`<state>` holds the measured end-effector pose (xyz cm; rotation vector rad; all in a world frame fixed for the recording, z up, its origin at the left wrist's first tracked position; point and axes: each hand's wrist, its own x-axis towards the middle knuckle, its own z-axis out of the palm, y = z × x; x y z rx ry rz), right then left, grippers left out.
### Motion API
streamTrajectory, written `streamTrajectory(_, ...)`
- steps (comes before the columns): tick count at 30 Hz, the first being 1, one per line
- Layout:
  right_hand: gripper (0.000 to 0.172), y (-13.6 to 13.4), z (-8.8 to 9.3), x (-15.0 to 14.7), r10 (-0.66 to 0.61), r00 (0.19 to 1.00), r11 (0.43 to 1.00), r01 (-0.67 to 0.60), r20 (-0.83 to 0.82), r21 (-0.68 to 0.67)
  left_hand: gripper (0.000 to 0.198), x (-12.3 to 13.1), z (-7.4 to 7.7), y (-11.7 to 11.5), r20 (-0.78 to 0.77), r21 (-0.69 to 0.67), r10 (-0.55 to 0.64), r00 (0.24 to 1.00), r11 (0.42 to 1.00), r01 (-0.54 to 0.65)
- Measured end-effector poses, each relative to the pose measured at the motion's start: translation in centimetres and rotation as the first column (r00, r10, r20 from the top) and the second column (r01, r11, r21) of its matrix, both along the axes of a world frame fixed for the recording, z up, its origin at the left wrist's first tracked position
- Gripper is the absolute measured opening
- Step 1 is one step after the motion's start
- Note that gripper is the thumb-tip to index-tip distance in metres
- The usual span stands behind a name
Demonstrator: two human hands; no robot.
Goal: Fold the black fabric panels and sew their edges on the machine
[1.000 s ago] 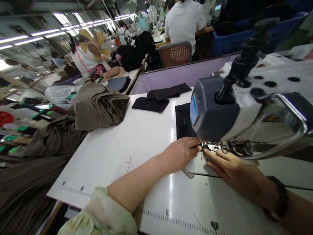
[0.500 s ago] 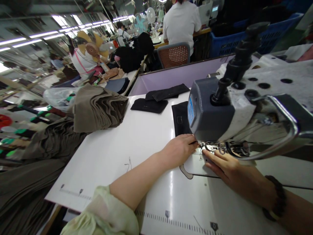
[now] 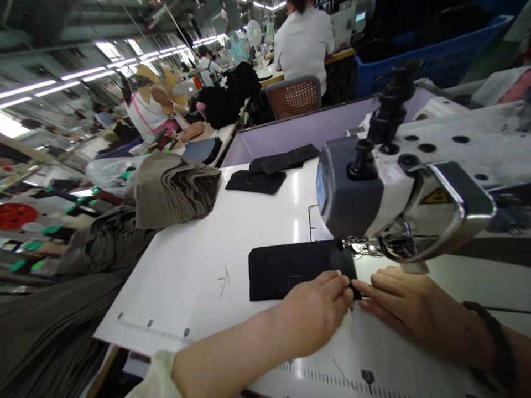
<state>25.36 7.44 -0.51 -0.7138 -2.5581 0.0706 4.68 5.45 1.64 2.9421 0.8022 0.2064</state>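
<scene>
A rectangular black fabric piece (image 3: 274, 271) lies crosswise on the white sewing table, with a faint stitched outline on it. Its far right corner reaches the presser foot area of the sewing machine (image 3: 352, 188). My left hand (image 3: 319, 309) has curled fingers closed on the near right part of the fabric. From the other side, my right hand (image 3: 410, 304) pinches the same right edge between index finger and thumb, its other fingers bent. The fingertips of both hands nearly meet; the needle is hard to make out.
Folded black pieces (image 3: 257, 179) lie at the table's back. A stack of brown-grey fabric (image 3: 174, 190) stands at the left edge, with more draped beside it. Loose thread (image 3: 224, 282) and a printed ruler scale (image 3: 315, 377) show on the table. Beyond the purple partition (image 3: 282, 130), a person (image 3: 305, 47) sits.
The black fabric has come out from behind the machine head and now lies crosswise in front. Both hands have moved nearer to me, away from the presser foot. The view has shifted slightly.
</scene>
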Motion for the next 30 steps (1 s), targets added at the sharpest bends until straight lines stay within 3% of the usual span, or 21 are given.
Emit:
streamTrajectory(10, 0.033, -0.6, 0.0, -0.3, 0.031, 0.999, 0.999, -0.031, -0.045, -0.005, 0.031, -0.3, -0.6, 0.3, 0.012, 0.004, -0.008, 1.0, 1.0, 0.008)
streamTrajectory(21, 0.03, 0.3, -1.0, -0.1, -0.104, 0.993, 0.989, 0.096, 0.064, 0.111, 0.03, -0.4, -1.1, 2.6, -0.035, 0.036, -0.002, 0.999, 0.999, 0.003)
streamTrajectory(26, 0.03, 0.9, -1.3, -0.3, -0.172, 0.98, 0.984, 0.167, 0.095, 0.056, 0.026, -0.2, -0.6, 4.2, -0.044, -0.021, -0.011, 0.999, 1.0, 0.01)
streamTrajectory(30, 0.033, 1.1, -1.4, -0.2, -0.238, 0.967, 0.968, 0.229, 0.089, 0.102, 0.022, -0.1, -0.5, 4.8, 0.008, -0.081, 0.045, 0.999, 0.996, -0.044)
